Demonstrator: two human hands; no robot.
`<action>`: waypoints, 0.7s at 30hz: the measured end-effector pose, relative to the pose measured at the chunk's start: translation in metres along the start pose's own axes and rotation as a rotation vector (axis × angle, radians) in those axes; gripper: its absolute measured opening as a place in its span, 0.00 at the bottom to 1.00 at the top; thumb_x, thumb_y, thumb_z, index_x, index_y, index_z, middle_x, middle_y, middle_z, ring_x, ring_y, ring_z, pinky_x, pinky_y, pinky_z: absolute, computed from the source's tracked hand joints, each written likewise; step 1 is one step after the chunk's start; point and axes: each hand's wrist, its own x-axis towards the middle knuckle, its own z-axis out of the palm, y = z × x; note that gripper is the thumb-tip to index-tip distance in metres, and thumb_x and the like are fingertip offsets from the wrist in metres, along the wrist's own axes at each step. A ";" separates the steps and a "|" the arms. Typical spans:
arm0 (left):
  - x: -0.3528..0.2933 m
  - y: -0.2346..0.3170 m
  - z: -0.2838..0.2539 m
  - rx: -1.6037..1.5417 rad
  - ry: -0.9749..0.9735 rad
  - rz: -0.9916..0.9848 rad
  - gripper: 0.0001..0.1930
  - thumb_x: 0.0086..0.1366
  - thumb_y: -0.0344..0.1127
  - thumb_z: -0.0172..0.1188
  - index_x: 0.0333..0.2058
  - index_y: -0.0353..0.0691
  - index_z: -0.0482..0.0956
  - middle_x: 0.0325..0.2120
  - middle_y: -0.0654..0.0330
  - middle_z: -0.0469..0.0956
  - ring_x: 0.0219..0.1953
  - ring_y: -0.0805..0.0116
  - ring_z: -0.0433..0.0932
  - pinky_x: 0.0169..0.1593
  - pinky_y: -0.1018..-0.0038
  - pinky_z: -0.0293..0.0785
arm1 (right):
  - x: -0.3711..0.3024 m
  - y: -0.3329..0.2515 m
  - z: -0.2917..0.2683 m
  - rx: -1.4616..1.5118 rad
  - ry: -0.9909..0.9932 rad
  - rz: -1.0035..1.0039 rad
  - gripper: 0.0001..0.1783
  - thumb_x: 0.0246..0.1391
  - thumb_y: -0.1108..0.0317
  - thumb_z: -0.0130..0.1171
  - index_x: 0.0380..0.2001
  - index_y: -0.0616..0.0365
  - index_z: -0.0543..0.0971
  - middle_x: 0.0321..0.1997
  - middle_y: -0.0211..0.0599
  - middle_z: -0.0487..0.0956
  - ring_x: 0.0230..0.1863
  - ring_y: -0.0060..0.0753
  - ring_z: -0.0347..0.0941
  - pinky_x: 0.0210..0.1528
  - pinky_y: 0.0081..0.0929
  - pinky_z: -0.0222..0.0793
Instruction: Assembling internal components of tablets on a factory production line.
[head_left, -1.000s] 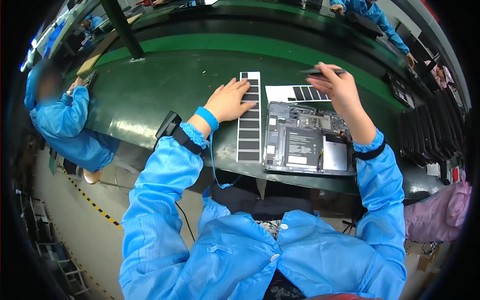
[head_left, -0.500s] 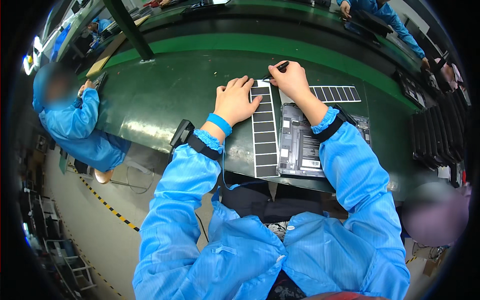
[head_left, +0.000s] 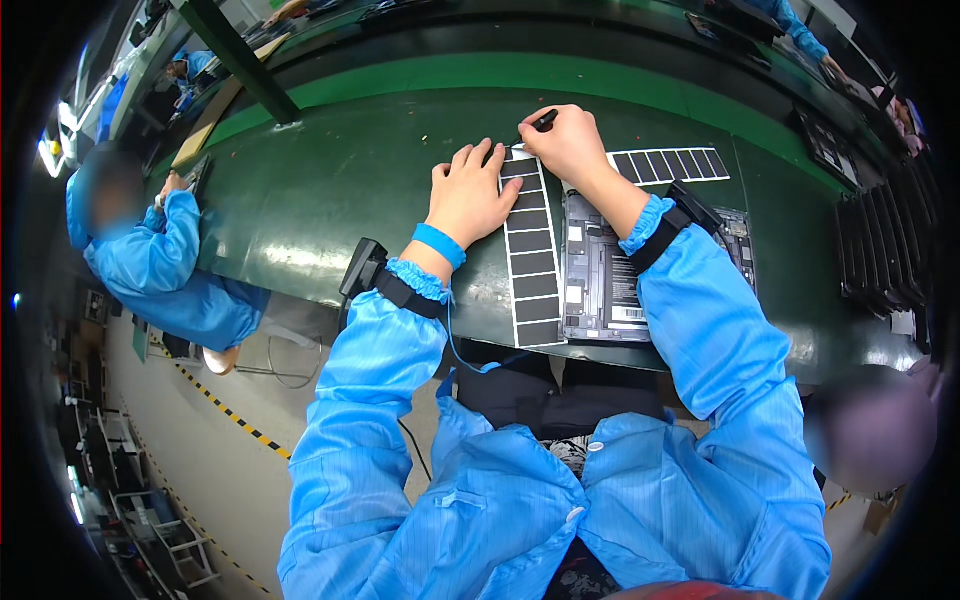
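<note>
A long white-edged sheet of black rectangular stickers [head_left: 533, 262] runs away from the table's front edge. My left hand [head_left: 466, 197] lies flat with fingers spread, its fingertips and thumb on the far part of this sheet. Pinched in my right hand [head_left: 568, 145] is a slim black pen-like tool [head_left: 546, 120]. These fingers are at the sheet's far end, close to my left fingertips, and they hide the tool's tip. Right of the sheet lies an opened laptop base [head_left: 600, 290] with its insides showing, partly under my right forearm.
Another sticker strip [head_left: 680, 165] lies crosswise behind the laptop base. Several dark panels [head_left: 885, 245] stand stacked at the right. A green post [head_left: 240, 60] rises at the table's far left. One co-worker [head_left: 165, 250] sits at the left, another person [head_left: 870, 430] at the right.
My right hand, with the black tool, has shifted slightly left along the sheet's far end. My left hand stays on the sheet. The whole view has shifted a little.
</note>
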 end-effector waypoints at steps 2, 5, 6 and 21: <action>0.001 0.002 -0.003 -0.039 -0.038 -0.013 0.30 0.65 0.53 0.48 0.60 0.42 0.66 0.62 0.55 0.63 0.65 0.57 0.58 0.61 0.53 0.57 | -0.002 0.001 -0.001 -0.031 0.018 -0.068 0.10 0.45 0.65 0.61 0.24 0.62 0.83 0.21 0.41 0.81 0.26 0.38 0.81 0.35 0.27 0.76; -0.006 -0.001 0.008 0.071 0.008 -0.013 0.30 0.67 0.54 0.45 0.62 0.43 0.64 0.64 0.55 0.60 0.68 0.52 0.53 0.63 0.50 0.53 | -0.004 -0.007 -0.001 0.014 0.011 -0.039 0.11 0.45 0.66 0.60 0.25 0.64 0.83 0.22 0.41 0.82 0.26 0.34 0.82 0.35 0.25 0.76; -0.006 0.002 0.006 0.077 -0.019 -0.018 0.30 0.67 0.54 0.44 0.62 0.43 0.63 0.65 0.55 0.59 0.68 0.50 0.51 0.64 0.49 0.52 | -0.006 -0.008 -0.003 0.143 0.007 -0.007 0.11 0.45 0.66 0.61 0.25 0.65 0.83 0.22 0.41 0.82 0.26 0.31 0.82 0.35 0.24 0.76; 0.002 0.014 -0.023 -0.221 0.490 0.165 0.13 0.61 0.36 0.58 0.43 0.37 0.79 0.40 0.54 0.79 0.43 0.55 0.78 0.47 0.64 0.71 | -0.090 -0.025 -0.163 0.384 0.077 0.312 0.16 0.54 0.64 0.62 0.39 0.68 0.80 0.35 0.43 0.81 0.35 0.32 0.81 0.36 0.21 0.76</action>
